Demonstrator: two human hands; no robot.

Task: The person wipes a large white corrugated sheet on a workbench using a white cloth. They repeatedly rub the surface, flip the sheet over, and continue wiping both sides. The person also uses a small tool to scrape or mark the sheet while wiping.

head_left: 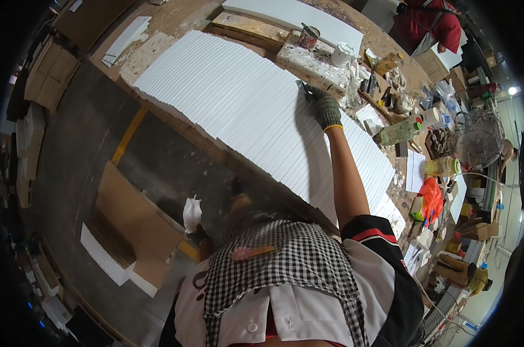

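Note:
A long row of narrow white strips (pixel 233 98), packed side by side, lies across the workbench in front of me. My right hand (pixel 324 110), in a grey knitted glove with a yellow cuff, is over the far edge of the row, right of its middle. Its fingers are closed on a small scraper (pixel 300 85), whose dark blade shows past the fingertips; the handle is hidden. Down at my left side, below the bench edge, my left hand (pixel 200 233) wears a dark glove. It grips a crumpled white rag (pixel 192 214); most of its fingers are in shadow.
Beyond the strips stand an open paint-smeared can (pixel 309 37) and a white tub (pixel 343 54). Bottles (pixel 397 132) and a red plastic bag (pixel 430 198) clutter the right. A fan (pixel 480 139) stands farther right. Cardboard (pixel 137 211) lies left; another person (pixel 429 26) is at the far right.

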